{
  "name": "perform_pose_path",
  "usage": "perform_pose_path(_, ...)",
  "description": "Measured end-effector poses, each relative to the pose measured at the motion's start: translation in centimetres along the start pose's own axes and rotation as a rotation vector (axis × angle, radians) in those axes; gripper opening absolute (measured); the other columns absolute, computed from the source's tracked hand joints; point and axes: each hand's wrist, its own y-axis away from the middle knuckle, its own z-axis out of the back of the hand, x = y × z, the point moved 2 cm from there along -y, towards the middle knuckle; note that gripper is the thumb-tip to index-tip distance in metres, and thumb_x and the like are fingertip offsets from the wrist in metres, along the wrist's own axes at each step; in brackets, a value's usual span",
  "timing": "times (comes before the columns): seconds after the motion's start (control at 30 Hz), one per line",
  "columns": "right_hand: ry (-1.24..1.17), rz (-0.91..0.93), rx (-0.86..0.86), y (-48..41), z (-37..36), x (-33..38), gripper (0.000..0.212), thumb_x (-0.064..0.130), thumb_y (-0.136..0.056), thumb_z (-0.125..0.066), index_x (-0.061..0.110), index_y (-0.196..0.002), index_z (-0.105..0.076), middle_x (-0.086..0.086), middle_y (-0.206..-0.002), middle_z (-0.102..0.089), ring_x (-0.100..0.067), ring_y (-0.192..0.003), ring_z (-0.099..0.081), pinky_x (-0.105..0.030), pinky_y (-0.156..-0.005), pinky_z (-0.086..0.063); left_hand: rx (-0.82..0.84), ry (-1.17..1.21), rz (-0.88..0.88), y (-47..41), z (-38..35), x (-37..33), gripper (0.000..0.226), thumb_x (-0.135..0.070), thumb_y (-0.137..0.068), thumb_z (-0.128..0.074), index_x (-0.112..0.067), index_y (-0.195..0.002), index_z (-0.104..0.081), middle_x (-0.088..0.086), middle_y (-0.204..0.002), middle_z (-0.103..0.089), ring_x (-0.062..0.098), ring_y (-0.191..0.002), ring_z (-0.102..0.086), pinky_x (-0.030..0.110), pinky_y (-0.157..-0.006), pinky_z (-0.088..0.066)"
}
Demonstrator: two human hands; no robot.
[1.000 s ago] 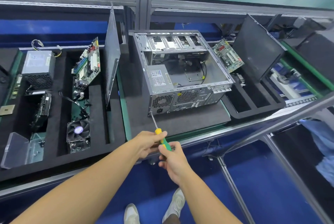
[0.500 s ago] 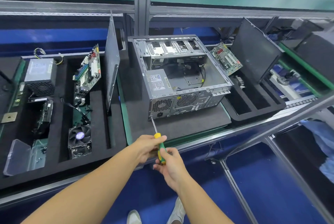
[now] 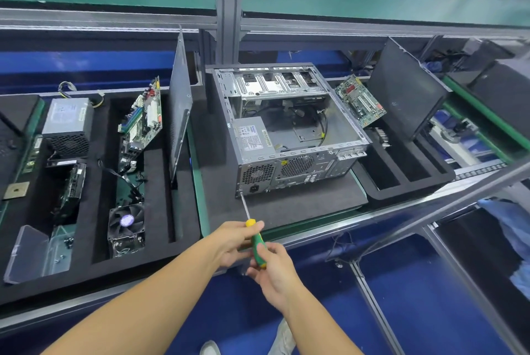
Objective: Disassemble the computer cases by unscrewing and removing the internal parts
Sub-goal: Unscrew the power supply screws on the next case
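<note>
An open grey computer case [image 3: 298,171] lies on a dark foam mat [image 3: 301,205] with its rear panel toward me. Its power supply [image 3: 252,138] still sits inside at the near left corner. A green-and-yellow screwdriver [image 3: 256,243] points at the case's lower left rear corner, its tip at a screw there. My left hand [image 3: 233,241] grips the front of the handle near the yellow collar. My right hand [image 3: 271,265] grips the rear of the handle.
A black foam tray [image 3: 160,182] on the left holds a power supply [image 3: 67,125], a motherboard [image 3: 142,122], a cooler fan [image 3: 126,225], a side panel [image 3: 179,105] and a clear screw box [image 3: 37,251]. A second tray [image 3: 401,182] on the right holds a circuit board [image 3: 360,101] and a dark panel [image 3: 404,91].
The view has shifted slightly. Both hands stay on the screwdriver, whose handle has swung a little between frames while its tip stays at the case's rear corner.
</note>
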Motion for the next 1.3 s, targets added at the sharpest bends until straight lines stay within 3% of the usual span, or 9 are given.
perform_pose_path(0.1,0.042,0.036,0.023,0.3,-0.3,0.1,0.027,0.004,-0.097,-0.064,0.006,-0.118,-0.048,-0.013,-0.097,-0.06,-0.02,-0.072,-0.055,-0.032,-0.061,-0.054,-0.081,-0.008,-0.039,-0.4,-0.4,0.2,0.029,-0.009,-0.084,-0.079,0.006,-0.106,-0.068,0.016,-0.09,-0.068,0.024,-0.077,-0.068,0.035,-0.069,-0.061)
perform_pose_path(0.2,-0.026,-0.025,0.037,0.6,-0.6,0.2,0.03,0.024,-0.098,-0.066,0.005,-0.117,-0.053,-0.012,-0.089,-0.06,-0.019,-0.067,-0.054,-0.033,-0.058,-0.052,-0.141,0.051,-0.055,-0.7,-0.1,0.4,0.022,0.0,-0.081,-0.079,0.004,-0.101,-0.069,0.02,-0.093,-0.072,0.027,-0.079,-0.07,0.034,-0.068,-0.058)
perform_pose_path(0.27,-0.083,-0.13,0.053,0.5,-0.5,0.2,0.045,0.044,-0.102,-0.055,0.002,-0.116,-0.061,-0.012,-0.078,-0.06,-0.02,-0.06,-0.054,-0.033,-0.052,-0.05,-0.117,0.082,-0.04,-0.6,0.1,0.3,0.019,0.005,-0.086,-0.072,0.005,-0.104,-0.068,0.023,-0.104,-0.071,0.03,-0.091,-0.067,0.039,-0.082,-0.057)
perform_pose_path(0.37,-0.065,-0.134,0.03,0.3,-0.3,0.3,0.045,0.037,-0.108,-0.043,-0.003,-0.119,-0.059,-0.012,-0.07,-0.059,-0.019,-0.054,-0.054,-0.03,-0.046,-0.047,-0.048,0.072,-0.016,-0.5,0.4,0.0,0.016,0.004,-0.095,-0.06,0.001,-0.108,-0.067,0.018,-0.113,-0.072,0.028,-0.101,-0.064,0.042,-0.099,-0.051)
perform_pose_path(0.5,0.024,0.0,0.007,0.2,-0.3,0.4,0.019,0.018,-0.104,-0.054,0.003,-0.116,-0.053,-0.013,-0.087,-0.058,-0.018,-0.063,-0.055,-0.03,-0.053,-0.052,-0.023,-0.01,-0.016,-0.4,0.0,-0.4,0.026,-0.019,-0.091,-0.073,-0.001,-0.108,-0.065,0.015,-0.108,-0.071,0.024,-0.096,-0.068,0.032,-0.077,-0.056)
perform_pose_path(0.63,0.057,0.066,0.024,0.5,-0.7,0.4,0.029,0.005,-0.095,-0.066,0.009,-0.117,-0.047,-0.013,-0.095,-0.059,-0.018,-0.07,-0.052,-0.031,-0.061,-0.055,-0.088,-0.053,-0.062,-0.5,-0.2,0.0,0.023,-0.013,-0.084,-0.08,0.003,-0.097,-0.069,0.014,-0.089,-0.071,0.023,-0.077,-0.07,0.031,-0.068,-0.059)
perform_pose_path(0.83,-0.098,-0.126,0.039,0.5,-0.5,0.5,0.047,0.047,-0.104,-0.046,0.003,-0.108,-0.064,-0.012,-0.072,-0.059,-0.02,-0.056,-0.055,-0.03,-0.047,-0.047,-0.096,0.105,-0.069,-0.6,0.2,0.1,0.019,0.01,-0.09,-0.063,-0.003,-0.103,-0.059,0.021,-0.1,-0.072,0.028,-0.087,-0.069,0.038,-0.076,-0.055)
perform_pose_path(1.1,0.036,0.065,0.002,0.0,-0.4,0.3,0.021,0.013,-0.097,-0.066,0.009,-0.114,-0.054,-0.011,-0.096,-0.06,-0.018,-0.072,-0.055,-0.03,-0.059,-0.055,-0.091,-0.022,-0.115,-0.8,-0.6,-0.3,0.03,-0.009,-0.082,-0.081,0.0,-0.106,-0.067,0.016,-0.094,-0.071,0.025,-0.079,-0.07,0.031,-0.063,-0.058)
perform_pose_path(1.3,-0.059,-0.071,0.023,-0.1,-0.5,0.6,0.043,0.041,-0.102,-0.057,0.001,-0.115,-0.062,-0.012,-0.08,-0.062,-0.017,-0.056,-0.055,-0.029,-0.043,-0.043,-0.124,-0.022,-0.111,-1.5,0.4,0.0,0.018,0.002,-0.087,-0.071,0.003,-0.105,-0.069,0.021,-0.1,-0.073,0.028,-0.085,-0.07,0.036,-0.077,-0.06)
